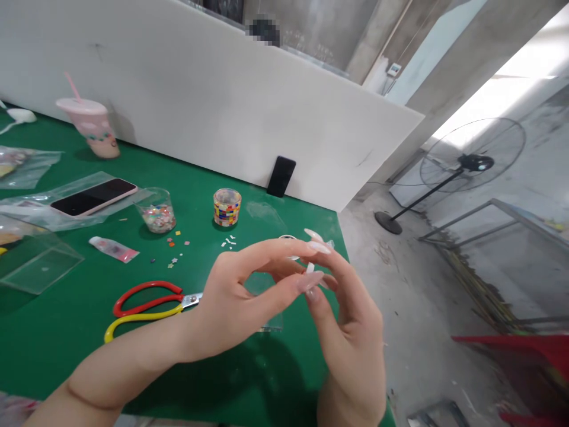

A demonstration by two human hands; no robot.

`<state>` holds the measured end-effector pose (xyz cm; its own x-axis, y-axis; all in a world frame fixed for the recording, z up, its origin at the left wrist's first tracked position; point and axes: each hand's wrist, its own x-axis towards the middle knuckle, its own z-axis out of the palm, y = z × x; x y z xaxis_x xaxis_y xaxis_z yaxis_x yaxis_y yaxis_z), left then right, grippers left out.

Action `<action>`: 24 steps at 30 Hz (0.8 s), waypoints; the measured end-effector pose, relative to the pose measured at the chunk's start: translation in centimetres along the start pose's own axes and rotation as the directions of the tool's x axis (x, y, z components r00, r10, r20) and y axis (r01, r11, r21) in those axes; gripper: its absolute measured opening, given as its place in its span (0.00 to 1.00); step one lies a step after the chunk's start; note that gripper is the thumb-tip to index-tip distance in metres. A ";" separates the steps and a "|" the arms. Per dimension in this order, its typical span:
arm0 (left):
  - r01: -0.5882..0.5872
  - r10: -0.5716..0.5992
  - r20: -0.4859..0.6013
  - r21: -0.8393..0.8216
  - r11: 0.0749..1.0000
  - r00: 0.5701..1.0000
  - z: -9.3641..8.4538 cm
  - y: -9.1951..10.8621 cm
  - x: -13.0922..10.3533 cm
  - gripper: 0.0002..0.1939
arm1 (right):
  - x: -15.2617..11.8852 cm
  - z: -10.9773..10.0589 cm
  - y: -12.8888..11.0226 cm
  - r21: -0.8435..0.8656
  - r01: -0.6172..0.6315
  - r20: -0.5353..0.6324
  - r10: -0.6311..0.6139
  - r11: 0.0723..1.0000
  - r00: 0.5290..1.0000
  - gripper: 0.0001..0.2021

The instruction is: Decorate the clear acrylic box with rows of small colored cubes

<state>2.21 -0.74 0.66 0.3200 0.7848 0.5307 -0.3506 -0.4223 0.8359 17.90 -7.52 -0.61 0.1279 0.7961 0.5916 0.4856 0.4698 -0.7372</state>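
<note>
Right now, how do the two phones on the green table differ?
Pose: the flat phone lies on clear plastic, while the propped phone stands on end against the white panel.
Edge: the flat phone has a pale pink rim; the propped phone's rim looks dark.
Place: the flat phone is left of the propped phone in view.
Shared: both show dark screens.

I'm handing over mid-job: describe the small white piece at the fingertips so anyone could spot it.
On the flat green tabletop, find the bare left hand and bare right hand meeting above it. Between them shows the small white piece. Unlike the tiny white scraps lying beyond, it is up off the table.
</note>
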 end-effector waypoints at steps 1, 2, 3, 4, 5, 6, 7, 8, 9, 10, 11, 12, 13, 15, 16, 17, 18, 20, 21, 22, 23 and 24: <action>0.007 -0.007 0.009 -0.004 1.000 1.000 0.0 0.0 -0.1 0.17 | 0.0 0.0 0.0 -0.005 0.015 0.005 -0.015 1.000 1.000 0.25; 0.014 -0.014 0.012 -0.012 1.000 1.000 0.0 0.0 -0.1 0.17 | 0.0 0.0 -0.1 -0.010 0.040 0.008 -0.040 0.999 0.999 0.24; 0.021 -0.021 0.010 -0.023 1.000 1.000 0.0 0.0 -0.2 0.17 | 0.0 -0.1 -0.1 -0.016 0.068 0.014 -0.067 0.998 0.998 0.22; 0.029 -0.029 0.002 -0.036 0.999 1.000 0.0 0.0 -0.2 0.16 | 0.0 -0.1 -0.2 -0.022 0.092 0.020 -0.091 0.996 0.996 0.22; 0.037 -0.037 -0.009 -0.050 0.998 0.999 0.1 0.0 -0.1 0.15 | 0.0 -0.1 -0.3 -0.027 0.110 0.023 -0.109 0.994 0.994 0.22; 0.045 -0.046 -0.020 -0.062 0.997 0.999 0.1 0.0 -0.1 0.14 | 0.0 -0.1 -0.4 -0.031 0.122 0.027 -0.121 0.992 0.992 0.23; 0.052 -0.054 -0.032 -0.071 0.996 0.998 0.2 0.1 0.0 0.13 | -0.1 0.0 -0.5 -0.033 0.132 0.031 -0.131 0.991 0.991 0.24; 0.060 -0.063 -0.041 -0.072 0.996 0.997 0.2 0.1 0.0 0.12 | -0.1 0.0 -0.5 -0.030 0.141 0.030 -0.140 0.990 0.990 0.25; 0.067 -0.071 -0.049 -0.069 0.995 0.996 0.2 0.1 0.0 0.11 | -0.2 0.1 -0.5 -0.026 0.147 0.029 -0.146 0.989 0.989 0.25; 0.065 -0.069 -0.058 -0.063 0.996 0.996 0.3 0.1 -0.1 0.11 | -0.3 0.2 -0.5 -0.022 0.152 0.025 -0.151 0.988 0.988 0.26; 0.051 -0.055 -0.063 -0.055 0.997 0.996 0.3 0.1 -0.2 0.11 | -0.4 0.3 -0.5 -0.019 0.152 0.020 -0.152 0.988 0.988 0.26; 0.028 -0.031 -0.061 -0.044 0.999 0.998 0.3 0.0 -0.3 0.11 | -0.4 0.4 -0.5 -0.013 0.156 0.012 -0.156 0.988 0.988 0.26; 0.001 -0.002 -0.052 -0.030 1.000 0.999 0.2 -0.1 -0.4 0.13 | -0.4 0.5 -0.5 -0.004 0.160 -0.002 -0.160 0.987 0.987 0.25; -0.045 0.045 -0.023 -0.015 0.999 0.999 0.1 -0.3 -0.7 0.17 | -0.4 0.7 -0.6 0.012 0.171 -0.037 -0.171 0.985 0.985 0.23; -0.051 0.051 -0.002 -0.014 0.999 0.999 0.0 -0.4 -0.8 0.19 | -0.3 0.8 -0.7 0.021 0.182 -0.057 -0.180 0.983 0.982 0.21; -0.042 0.042 0.025 -0.022 0.999 0.999 0.0 -0.4 -0.8 0.20 | -0.2 0.8 -0.7 0.031 0.196 -0.074 -0.193 0.980 0.978 0.19; -0.022 0.024 0.057 -0.041 0.999 0.998 -0.1 -0.4 -0.8 0.20 | 0.0 0.9 -0.7 0.037 0.215 -0.089 -0.211 0.976 0.973 0.18; 0.059 -0.043 0.136 -0.115 0.992 0.990 -0.1 -0.2 -0.8 0.18 | 0.1 0.8 -0.6 0.025 0.263 -0.115 -0.259 0.964 0.959 0.17; 0.117 -0.088 0.178 -0.159 0.980 0.980 0.0 -0.1 -0.7 0.16 | 0.1 0.7 -0.5 0.003 0.290 -0.128 -0.287 0.957 0.949 0.16; 0.180 -0.135 0.217 -0.201 0.963 0.967 0.0 0.1 -0.7 0.14 | 0.1 0.5 -0.2 -0.029 0.309 -0.140 -0.310 0.951 0.940 0.16; 0.245 -0.182 0.260 -0.235 0.941 0.948 0.0 0.2 -0.7 0.12 | 0.1 0.4 0.0 -0.065 0.323 -0.146 -0.329 0.944 0.933 0.16; 0.308 -0.225 0.303 -0.260 0.915 0.926 0.0 0.4 -0.7 0.11 | 0.0 0.3 0.3 -0.094 0.335 -0.149 -0.346 0.937 0.926 0.15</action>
<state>1.89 -1.47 0.58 0.6422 0.6844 0.3453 -0.4512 -0.0267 0.8920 17.79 -7.28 -0.93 0.0796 0.5175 0.8520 0.5795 0.6714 -0.4620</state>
